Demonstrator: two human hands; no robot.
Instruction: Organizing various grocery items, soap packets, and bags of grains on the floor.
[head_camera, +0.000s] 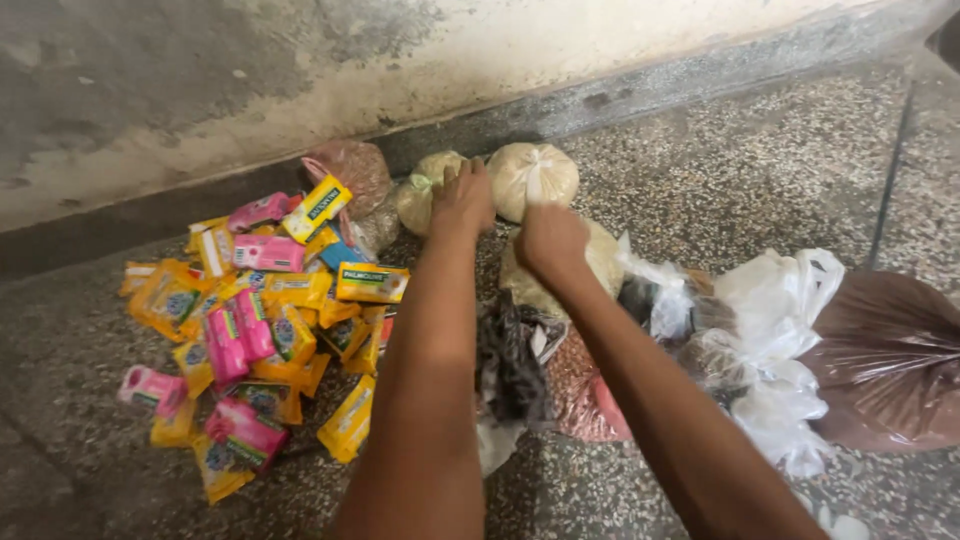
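My left hand (463, 200) reaches forward and rests on a small tied clear bag of pale grain (422, 190) by the wall. My right hand (548, 240) is closed on the top of another pale bag (600, 262) lying just below a round tied bag of light grain (535, 178). Both forearms stretch from the bottom of the view over a dark crumpled bag (508, 360) and a reddish-brown bag of lentils (580, 395).
A heap of yellow and pink soap packets (265, 320) lies on the speckled floor at the left. White plastic bags (770, 330) and a large brown bag (890, 360) sit at the right. A pinkish bag (352, 170) leans on the wall base (650, 85).
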